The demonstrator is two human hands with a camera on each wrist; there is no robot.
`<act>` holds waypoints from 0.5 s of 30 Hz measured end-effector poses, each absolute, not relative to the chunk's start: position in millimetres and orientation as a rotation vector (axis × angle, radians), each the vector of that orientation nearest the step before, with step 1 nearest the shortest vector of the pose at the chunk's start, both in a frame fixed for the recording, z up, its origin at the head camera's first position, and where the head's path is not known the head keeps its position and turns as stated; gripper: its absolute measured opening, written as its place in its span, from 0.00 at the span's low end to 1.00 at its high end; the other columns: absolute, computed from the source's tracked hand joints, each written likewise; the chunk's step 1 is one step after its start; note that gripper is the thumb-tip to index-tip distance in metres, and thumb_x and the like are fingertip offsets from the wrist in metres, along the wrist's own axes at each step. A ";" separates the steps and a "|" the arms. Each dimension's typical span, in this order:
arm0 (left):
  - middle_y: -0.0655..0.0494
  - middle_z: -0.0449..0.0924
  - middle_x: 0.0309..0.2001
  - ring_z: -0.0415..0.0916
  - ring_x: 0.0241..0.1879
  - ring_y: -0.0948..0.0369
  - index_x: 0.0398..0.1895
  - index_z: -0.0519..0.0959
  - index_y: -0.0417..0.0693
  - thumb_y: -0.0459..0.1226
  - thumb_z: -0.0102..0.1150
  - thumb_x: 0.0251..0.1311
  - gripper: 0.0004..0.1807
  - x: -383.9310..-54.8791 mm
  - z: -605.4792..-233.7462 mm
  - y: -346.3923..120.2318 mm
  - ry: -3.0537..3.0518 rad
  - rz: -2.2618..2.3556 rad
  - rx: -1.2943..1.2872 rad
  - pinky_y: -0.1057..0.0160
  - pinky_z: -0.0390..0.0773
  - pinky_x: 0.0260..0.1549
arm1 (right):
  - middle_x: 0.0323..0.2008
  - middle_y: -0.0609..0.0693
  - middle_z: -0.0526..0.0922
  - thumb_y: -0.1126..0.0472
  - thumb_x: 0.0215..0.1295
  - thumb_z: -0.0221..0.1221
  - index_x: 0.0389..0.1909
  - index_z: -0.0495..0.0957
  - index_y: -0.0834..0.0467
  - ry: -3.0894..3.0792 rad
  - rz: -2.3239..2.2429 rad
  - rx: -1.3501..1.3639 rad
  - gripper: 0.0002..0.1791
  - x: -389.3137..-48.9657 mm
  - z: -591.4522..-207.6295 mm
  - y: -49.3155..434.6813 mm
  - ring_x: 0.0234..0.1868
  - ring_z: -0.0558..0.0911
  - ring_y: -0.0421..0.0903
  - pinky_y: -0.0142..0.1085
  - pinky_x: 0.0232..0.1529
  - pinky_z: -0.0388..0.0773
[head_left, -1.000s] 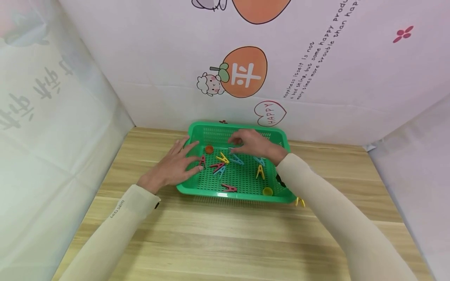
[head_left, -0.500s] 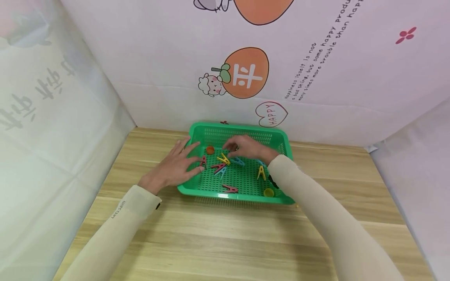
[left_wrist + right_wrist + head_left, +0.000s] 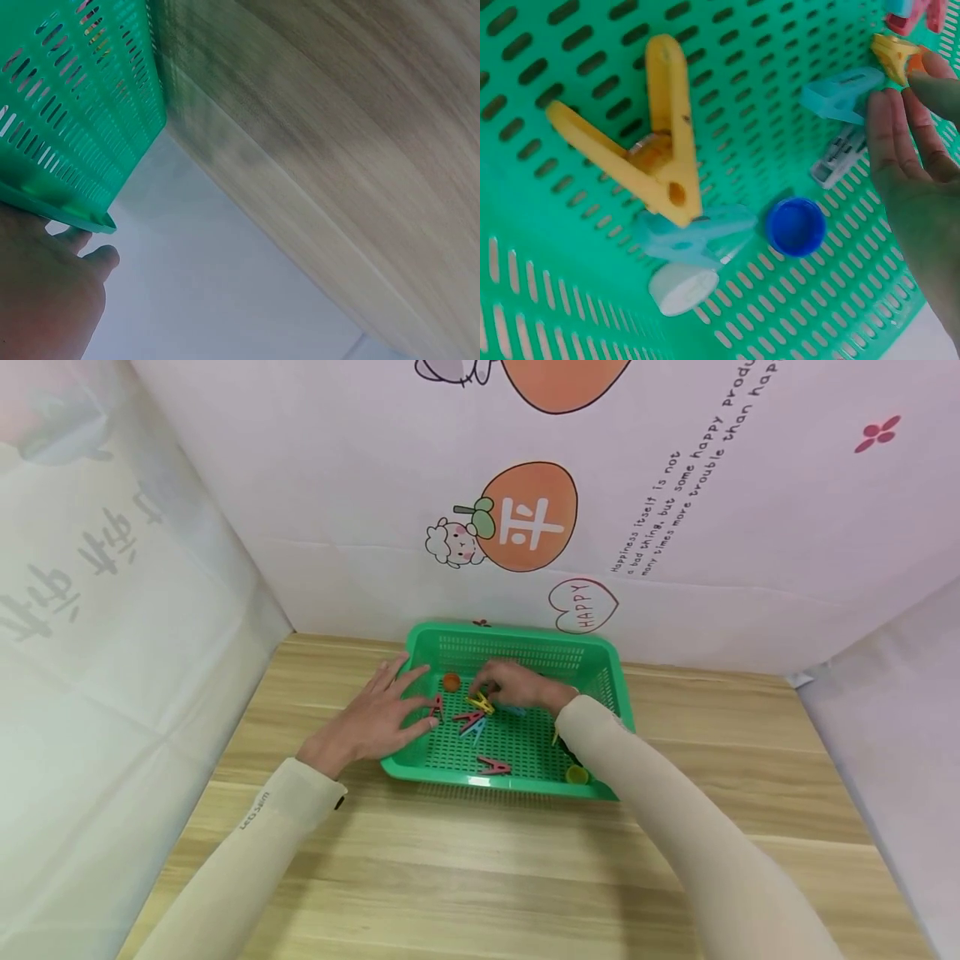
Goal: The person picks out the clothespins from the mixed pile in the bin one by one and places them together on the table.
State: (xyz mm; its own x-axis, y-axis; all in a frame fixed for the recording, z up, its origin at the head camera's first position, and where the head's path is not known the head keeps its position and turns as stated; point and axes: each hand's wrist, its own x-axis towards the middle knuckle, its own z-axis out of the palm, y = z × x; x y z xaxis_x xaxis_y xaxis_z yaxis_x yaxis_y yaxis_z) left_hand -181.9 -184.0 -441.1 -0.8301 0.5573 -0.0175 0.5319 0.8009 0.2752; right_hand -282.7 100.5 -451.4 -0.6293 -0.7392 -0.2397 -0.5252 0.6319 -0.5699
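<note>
A green plastic basket (image 3: 480,781) holds several clothespins in yellow, blue and pink. My left hand (image 3: 378,718) rests over its left rim with fingers spread, near a pink clothespin (image 3: 437,707). In the left wrist view, the left hand (image 3: 49,289) touches the rim from outside. My right hand (image 3: 517,683) is down inside the basket, and its thumb and fingertips pinch a yellow clothespin (image 3: 482,703). Close by the right fingers in the right wrist view are a light blue clothespin (image 3: 840,94) and a grey clothespin (image 3: 840,155).
Bottle caps lie in the basket: orange (image 3: 452,682), yellow (image 3: 577,775), blue (image 3: 796,226) and white (image 3: 682,288). Another yellow clothespin (image 3: 676,142) is near the right wrist. The basket stands on a wooden table (image 3: 450,877) against a printed backdrop (image 3: 360,485).
My right hand has moved left and lower in the basket, from above the blue clothespins to the yellow clothespin. The left hand has stayed on the rim.
</note>
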 end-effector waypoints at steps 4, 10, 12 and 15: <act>0.44 0.54 0.88 0.33 0.89 0.39 0.67 0.85 0.46 0.59 0.48 0.83 0.32 -181.2 -441.9 -182.8 2.891 0.408 0.883 0.36 0.37 0.88 | 0.63 0.59 0.81 0.77 0.78 0.54 0.60 0.88 0.58 2.415 -0.618 -0.977 0.21 -282.2 -456.7 100.7 0.59 0.81 0.55 0.49 0.59 0.85; 0.44 0.55 0.88 0.33 0.89 0.39 0.67 0.85 0.47 0.59 0.48 0.83 0.32 -181.6 -442.8 -182.4 2.893 0.418 0.886 0.35 0.37 0.88 | 0.64 0.57 0.80 0.72 0.80 0.57 0.61 0.87 0.55 2.441 -0.579 -0.903 0.18 -281.2 -459.2 98.1 0.58 0.84 0.54 0.49 0.61 0.85; 0.44 0.55 0.87 0.34 0.89 0.38 0.67 0.85 0.47 0.59 0.48 0.83 0.31 -181.9 -443.1 -182.8 2.897 0.416 0.889 0.35 0.37 0.87 | 0.63 0.57 0.82 0.71 0.79 0.58 0.61 0.87 0.56 2.446 -0.563 -0.899 0.17 -281.5 -459.8 96.9 0.59 0.84 0.53 0.49 0.61 0.85; 0.44 0.55 0.87 0.34 0.89 0.38 0.67 0.85 0.48 0.59 0.47 0.83 0.31 -182.1 -442.2 -183.4 2.897 0.410 0.887 0.35 0.37 0.87 | 0.59 0.56 0.86 0.69 0.79 0.61 0.60 0.86 0.58 2.449 -0.550 -0.902 0.14 -282.3 -460.4 95.5 0.59 0.86 0.52 0.48 0.62 0.85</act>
